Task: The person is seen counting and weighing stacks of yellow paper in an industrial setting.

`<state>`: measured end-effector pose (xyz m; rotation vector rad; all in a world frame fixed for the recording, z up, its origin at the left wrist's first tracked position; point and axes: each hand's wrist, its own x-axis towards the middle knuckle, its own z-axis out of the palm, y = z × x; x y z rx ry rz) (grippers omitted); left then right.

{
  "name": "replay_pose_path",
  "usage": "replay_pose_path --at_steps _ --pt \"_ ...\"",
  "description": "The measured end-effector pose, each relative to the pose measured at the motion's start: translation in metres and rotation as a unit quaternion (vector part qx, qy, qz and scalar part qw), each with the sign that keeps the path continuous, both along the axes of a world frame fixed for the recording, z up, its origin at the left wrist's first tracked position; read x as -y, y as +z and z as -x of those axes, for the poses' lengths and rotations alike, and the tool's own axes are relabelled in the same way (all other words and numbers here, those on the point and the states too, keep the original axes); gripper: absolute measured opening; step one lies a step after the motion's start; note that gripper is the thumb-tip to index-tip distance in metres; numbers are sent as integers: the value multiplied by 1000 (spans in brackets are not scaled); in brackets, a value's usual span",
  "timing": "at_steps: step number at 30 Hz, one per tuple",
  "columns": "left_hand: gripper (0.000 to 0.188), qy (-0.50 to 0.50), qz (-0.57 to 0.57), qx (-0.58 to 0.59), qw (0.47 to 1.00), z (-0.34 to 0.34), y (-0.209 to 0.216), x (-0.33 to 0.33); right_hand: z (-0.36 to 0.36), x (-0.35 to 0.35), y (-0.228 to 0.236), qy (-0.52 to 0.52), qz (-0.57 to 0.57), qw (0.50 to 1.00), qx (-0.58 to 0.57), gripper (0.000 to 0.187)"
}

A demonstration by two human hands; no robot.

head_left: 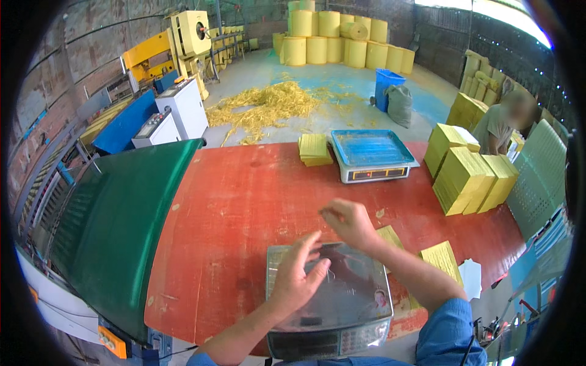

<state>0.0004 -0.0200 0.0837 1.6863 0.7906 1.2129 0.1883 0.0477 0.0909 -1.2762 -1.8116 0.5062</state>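
Fingers spread, my left hand [299, 277] hovers over the dark glossy top of a nearby scale [360, 299], holding nothing that I can see. Farther forward and to the right, my right hand [351, 221] is raised above the scale's far edge. Its fingers are curled in, and whatever they may hold is hidden. A yellow paper stack [389, 236] lies partly behind my right forearm. Just right of that forearm is another yellow stack [442, 262], beside a white sheet [470, 277].
On the red table [226, 244] stand a blue-topped scale [372, 149], a small yellow stack [314, 149] and tall yellow stacks [461, 180]. A person [500, 125] is at the far right. A green conveyor belt [116, 213] borders the left. Yellow scraps [268, 107] cover floor beyond.
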Motion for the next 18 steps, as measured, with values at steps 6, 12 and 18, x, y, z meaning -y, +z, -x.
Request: replay_pose_path --at_steps 6,12,18 --pt "45 -42 -84 -165 982 1 -18 -14 -45 -216 -91 -159 110 980 54 37" --pt "35 -56 -99 -178 977 11 -44 -18 -73 -355 -151 -294 80 943 134 50" --pt "28 49 73 -142 986 46 -25 -24 -78 -417 -186 -280 159 946 32 67"
